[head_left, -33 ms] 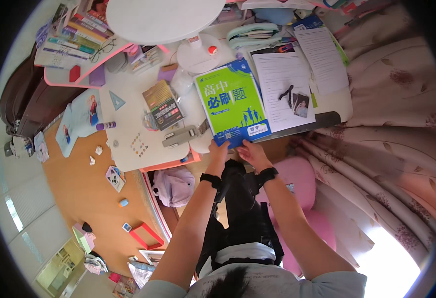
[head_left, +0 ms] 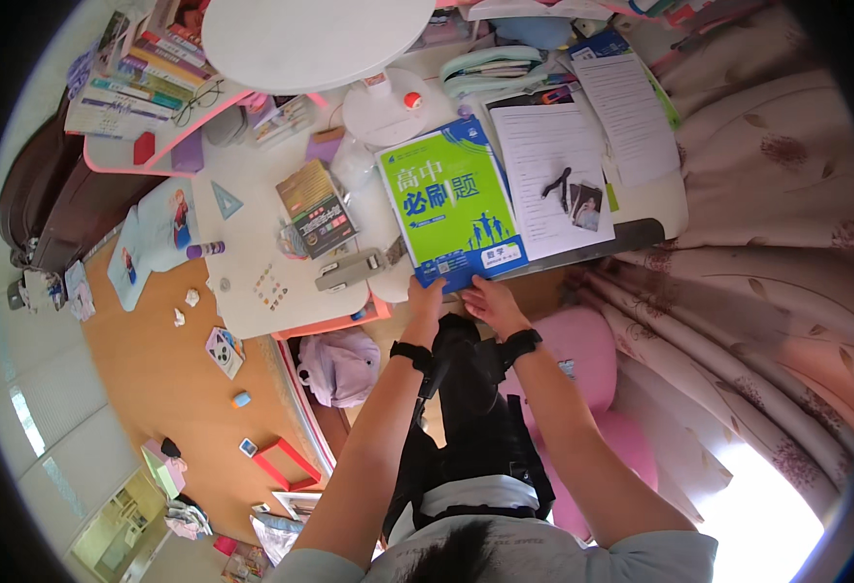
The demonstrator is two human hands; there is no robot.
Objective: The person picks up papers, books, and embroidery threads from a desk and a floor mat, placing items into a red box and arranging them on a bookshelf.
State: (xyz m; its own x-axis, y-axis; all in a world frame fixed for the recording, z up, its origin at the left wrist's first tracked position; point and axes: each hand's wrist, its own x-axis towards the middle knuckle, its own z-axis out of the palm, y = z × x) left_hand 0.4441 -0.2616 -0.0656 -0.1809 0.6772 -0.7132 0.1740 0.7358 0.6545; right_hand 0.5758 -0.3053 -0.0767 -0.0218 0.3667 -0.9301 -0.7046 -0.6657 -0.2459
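A green and blue workbook (head_left: pixel 446 194) lies on the white desk with its lower edge toward me. My left hand (head_left: pixel 427 298) pinches the book's lower left corner. Just right of it, my right hand (head_left: pixel 495 304) is closed on the same lower edge, its fingers partly bent; what is under the cover is hidden. Right of the workbook are printed sheets (head_left: pixel 534 146), with a black pen-like item (head_left: pixel 555 183) and a small photo card (head_left: pixel 585 206) on top. A dark thick book (head_left: pixel 318 209) and a grey stapler (head_left: pixel 349 270) lie to its left.
A white round-topped lamp (head_left: pixel 315 39) stands behind the workbook. A mint pencil case (head_left: pixel 495 70) sits at the back. Books (head_left: pixel 145 73) are stacked far left, near a blue set square (head_left: pixel 226 199). A pink chair (head_left: pixel 573 364) and patterned curtains (head_left: pixel 738 282) are at right.
The whole view has shifted very slightly to the left. Both hands stay at the workbook's lower edge.
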